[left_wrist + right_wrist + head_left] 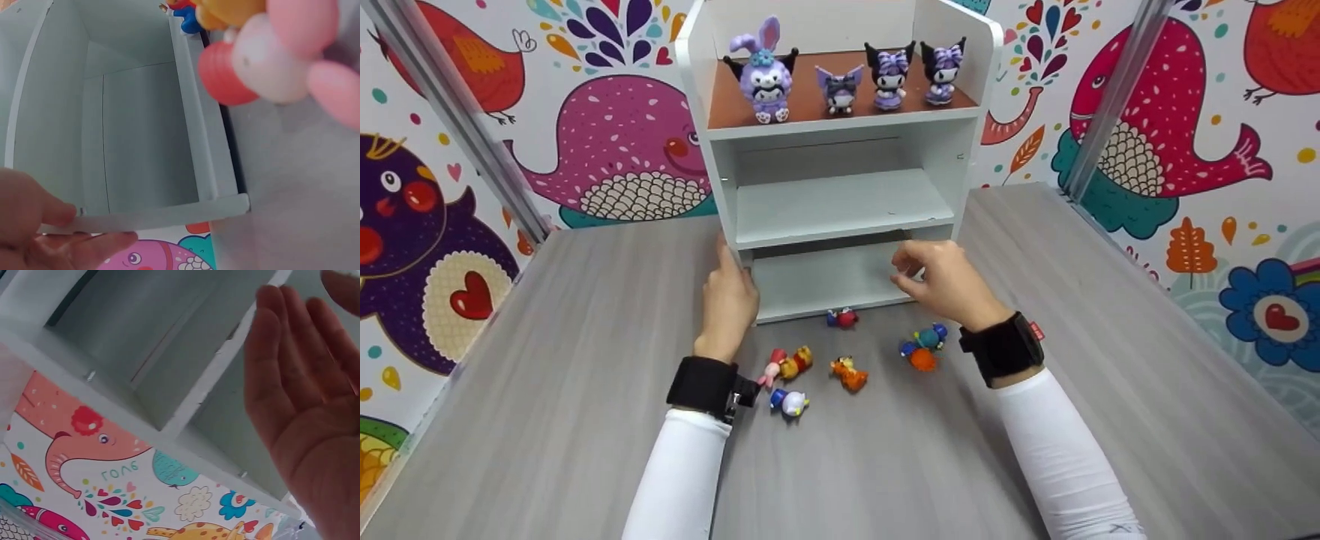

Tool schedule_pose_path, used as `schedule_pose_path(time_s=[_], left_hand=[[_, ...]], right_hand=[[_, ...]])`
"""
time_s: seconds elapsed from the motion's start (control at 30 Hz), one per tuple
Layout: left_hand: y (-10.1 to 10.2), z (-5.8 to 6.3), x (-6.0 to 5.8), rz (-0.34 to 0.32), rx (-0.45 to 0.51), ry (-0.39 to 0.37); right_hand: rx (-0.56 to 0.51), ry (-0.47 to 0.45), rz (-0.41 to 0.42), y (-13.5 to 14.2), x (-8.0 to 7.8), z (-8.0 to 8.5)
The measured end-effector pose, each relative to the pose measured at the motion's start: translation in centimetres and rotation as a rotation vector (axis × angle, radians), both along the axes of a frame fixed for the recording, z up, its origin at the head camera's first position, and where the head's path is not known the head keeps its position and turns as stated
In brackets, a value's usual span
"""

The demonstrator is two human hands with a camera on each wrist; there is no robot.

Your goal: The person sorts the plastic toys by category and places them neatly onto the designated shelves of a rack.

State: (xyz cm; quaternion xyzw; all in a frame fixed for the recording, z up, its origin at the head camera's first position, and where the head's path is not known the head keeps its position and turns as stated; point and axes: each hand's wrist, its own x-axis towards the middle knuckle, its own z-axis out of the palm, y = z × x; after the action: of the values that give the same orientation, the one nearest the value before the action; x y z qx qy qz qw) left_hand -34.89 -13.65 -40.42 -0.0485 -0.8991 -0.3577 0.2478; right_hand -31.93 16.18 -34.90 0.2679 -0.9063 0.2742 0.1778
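Observation:
A white shelf unit (844,206) stands on the grey table, with a reddish-brown top board. My left hand (729,304) grips the edge of its left side panel; in the left wrist view the thumb (56,212) lies on the inner side and the fingers outside. In front of the lower right of the unit hovers my right hand (949,281), fingers loosely bent, holding nothing. On the table between the hands lie a piglet figure (772,369), a yellow bear figure (796,363), an orange tiger figure (850,374) and a small red-and-blue figure (844,319).
A white-and-blue duck figure (791,403) lies near my left wrist. Left of my right wrist are a blue-green figure (931,337) and an orange-and-blue one (920,358). Purple figures, including a rabbit-eared one (766,81), stand on the top board. Patterned walls (615,142) enclose the table.

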Motion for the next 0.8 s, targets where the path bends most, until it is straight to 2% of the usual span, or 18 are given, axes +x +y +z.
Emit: schedule_pose_path(time_s=[0.2,0.37,0.43,0.57,0.8], left_hand=[[-0.3,0.2,0.1,-0.002,0.025,-0.046],[-0.3,0.1,0.1,-0.002,0.028,-0.057],[-0.2,0.1,0.1,-0.003,0.025,-0.058],[-0.1,0.1,0.0,0.001,0.021,-0.054],[0.1,0.0,0.0,0.015,-0.019,0.006]], right_hand=[[0.148,-0.26,0.023,0.8,-0.9,-1.0],[0.332,-0.534,-0.026,1.5,-1.2,-1.8],[0.383,-0.599,-0.057,1.7,-1.3,-2.1],[0.423,-0.63,-0.071,2.1,-1.6,-2.6],[0.473,-0.63,-0.066,2.0,-1.9,-3.3]])
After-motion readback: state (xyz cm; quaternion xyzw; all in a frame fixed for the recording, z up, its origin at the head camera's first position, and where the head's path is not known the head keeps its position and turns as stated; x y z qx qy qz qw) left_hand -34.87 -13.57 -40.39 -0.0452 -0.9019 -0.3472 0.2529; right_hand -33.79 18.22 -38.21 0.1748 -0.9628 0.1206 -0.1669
